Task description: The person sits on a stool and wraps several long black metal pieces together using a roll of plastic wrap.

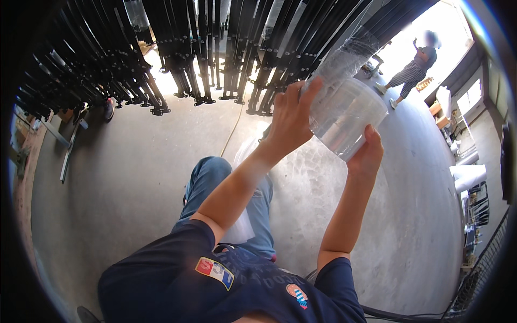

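Both my hands hold a wide roll of clear stretch film [349, 116], raised at the upper right. My left hand [291, 121] grips its left end, fingers bent over the upper edge. At the lower right edge, my right hand [367, 152] clasps the roll with the thumb showing; the other fingers are mostly hidden behind it. Just beyond the roll, film wrap [350, 56] lies around the end of a bundle of black metal bars [396, 21]. The roll overlaps this wrapped part in view, so I cannot tell whether they touch.
Several black metal bars with riveted ends [183, 59] hang across the top. A person [417, 64] stands at the far right. A shoe [109, 109] shows beneath the bars at left, near a metal stand [67, 148]. White rolls [468, 175] and a wire mesh [482, 258] line the right side.
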### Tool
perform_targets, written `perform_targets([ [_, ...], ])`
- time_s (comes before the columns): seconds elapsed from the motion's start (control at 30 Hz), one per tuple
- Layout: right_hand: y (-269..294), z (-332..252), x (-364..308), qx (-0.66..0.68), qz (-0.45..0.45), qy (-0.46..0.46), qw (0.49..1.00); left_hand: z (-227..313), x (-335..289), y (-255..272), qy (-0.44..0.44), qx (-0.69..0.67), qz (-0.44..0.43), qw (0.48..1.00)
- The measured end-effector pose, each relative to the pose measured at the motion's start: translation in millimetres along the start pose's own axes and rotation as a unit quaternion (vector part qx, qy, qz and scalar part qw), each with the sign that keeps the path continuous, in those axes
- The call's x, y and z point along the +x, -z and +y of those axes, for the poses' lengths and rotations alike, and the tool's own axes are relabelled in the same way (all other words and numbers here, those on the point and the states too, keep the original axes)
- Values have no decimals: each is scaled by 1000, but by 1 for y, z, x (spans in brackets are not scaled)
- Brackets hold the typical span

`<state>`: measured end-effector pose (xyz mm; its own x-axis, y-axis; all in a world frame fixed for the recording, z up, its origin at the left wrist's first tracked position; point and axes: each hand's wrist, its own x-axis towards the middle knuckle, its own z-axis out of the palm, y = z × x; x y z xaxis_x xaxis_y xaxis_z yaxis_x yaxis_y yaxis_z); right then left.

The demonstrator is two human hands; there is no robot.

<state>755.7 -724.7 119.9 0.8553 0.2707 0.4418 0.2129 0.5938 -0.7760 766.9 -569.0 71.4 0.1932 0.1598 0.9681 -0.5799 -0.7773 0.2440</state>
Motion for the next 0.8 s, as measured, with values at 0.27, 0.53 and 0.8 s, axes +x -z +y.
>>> perform_targets([
  [0.27, -29, -38, -21, -274, 106, 89, 952, 2, -3, -16, 54, -20, 61, 996],
  [0.53, 18, -60, 18, -275, 144, 57, 949, 7, -6, -16, -5, -4, 103, 995],
  [0.8, 0, 46, 102, -282, 199, 2, 939, 25, 0, -15, 44, -72, 97, 992],
])
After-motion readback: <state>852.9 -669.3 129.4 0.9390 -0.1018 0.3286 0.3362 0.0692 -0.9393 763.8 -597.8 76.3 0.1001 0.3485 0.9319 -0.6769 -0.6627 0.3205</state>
